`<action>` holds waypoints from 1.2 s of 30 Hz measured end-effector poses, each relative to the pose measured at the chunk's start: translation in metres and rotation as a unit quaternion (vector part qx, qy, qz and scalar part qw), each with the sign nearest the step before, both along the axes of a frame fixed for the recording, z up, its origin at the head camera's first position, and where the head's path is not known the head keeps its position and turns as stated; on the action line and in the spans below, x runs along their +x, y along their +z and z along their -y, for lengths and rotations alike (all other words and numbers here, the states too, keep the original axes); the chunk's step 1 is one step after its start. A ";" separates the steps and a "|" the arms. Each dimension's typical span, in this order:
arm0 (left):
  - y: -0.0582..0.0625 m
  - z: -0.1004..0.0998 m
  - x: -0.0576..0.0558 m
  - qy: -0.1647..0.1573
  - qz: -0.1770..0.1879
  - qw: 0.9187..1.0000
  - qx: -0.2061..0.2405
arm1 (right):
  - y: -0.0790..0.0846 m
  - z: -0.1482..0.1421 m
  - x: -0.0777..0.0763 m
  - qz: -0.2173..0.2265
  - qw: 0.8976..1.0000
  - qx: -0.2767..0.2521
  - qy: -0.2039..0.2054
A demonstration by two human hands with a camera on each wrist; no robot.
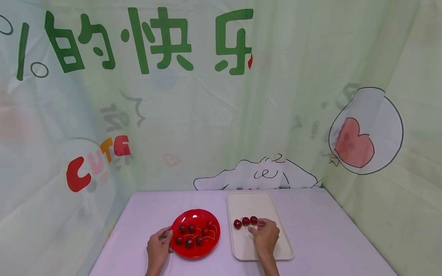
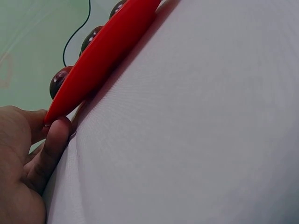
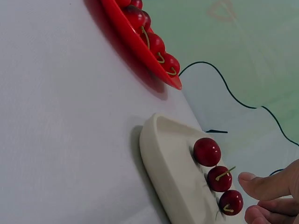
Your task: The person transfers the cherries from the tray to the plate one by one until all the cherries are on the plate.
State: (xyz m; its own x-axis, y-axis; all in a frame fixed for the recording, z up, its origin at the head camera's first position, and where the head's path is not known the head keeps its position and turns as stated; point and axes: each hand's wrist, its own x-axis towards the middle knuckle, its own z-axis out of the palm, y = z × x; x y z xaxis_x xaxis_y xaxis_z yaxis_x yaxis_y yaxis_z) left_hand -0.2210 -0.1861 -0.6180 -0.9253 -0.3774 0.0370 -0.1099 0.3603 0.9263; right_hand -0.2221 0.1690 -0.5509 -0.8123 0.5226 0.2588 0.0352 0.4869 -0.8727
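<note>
A red plate [image 1: 195,252] with several dark red cherries [image 1: 189,242] on it sits on the left part of the table. My left hand [image 1: 159,245] pinches its left rim between thumb and fingers, as the left wrist view also shows. To the right lies a cream rectangular tray [image 1: 246,249]. Three cherries stand in a row on it: a left one [image 1: 237,224], a middle one [image 1: 246,221] and a right one [image 1: 253,220]. Over the tray, my right hand [image 1: 266,235] is beside the right cherry. In the right wrist view its thumb [image 3: 261,185] and fingers are apart, holding nothing.
A pale lilac cloth [image 1: 310,230] covers the table. A light green curtain [image 1: 207,134] with printed characters and drawings hangs behind it and along both sides. A narrow strip of cloth separates plate and tray.
</note>
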 end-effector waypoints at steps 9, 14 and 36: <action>0.003 0.002 0.001 0.003 0.004 1.000 -0.005 | -0.015 -0.005 -0.001 0.045 0.999 -0.016 0.014; 0.005 0.003 0.001 -0.002 0.000 1.000 -0.003 | -0.020 -0.006 -0.003 0.051 0.998 -0.011 0.017; 0.006 0.000 0.002 -0.002 0.000 1.000 0.007 | -0.023 -0.013 -0.005 0.068 0.997 0.012 -0.019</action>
State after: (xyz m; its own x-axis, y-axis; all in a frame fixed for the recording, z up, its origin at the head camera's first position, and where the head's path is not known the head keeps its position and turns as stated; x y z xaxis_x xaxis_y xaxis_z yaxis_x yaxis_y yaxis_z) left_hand -0.2192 -0.1863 -0.6124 -0.9268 -0.3743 0.0317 -0.1088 0.3483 0.9310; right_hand -0.2266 0.1824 -0.5735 -0.8206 0.5485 0.1601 0.1719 0.5041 -0.8464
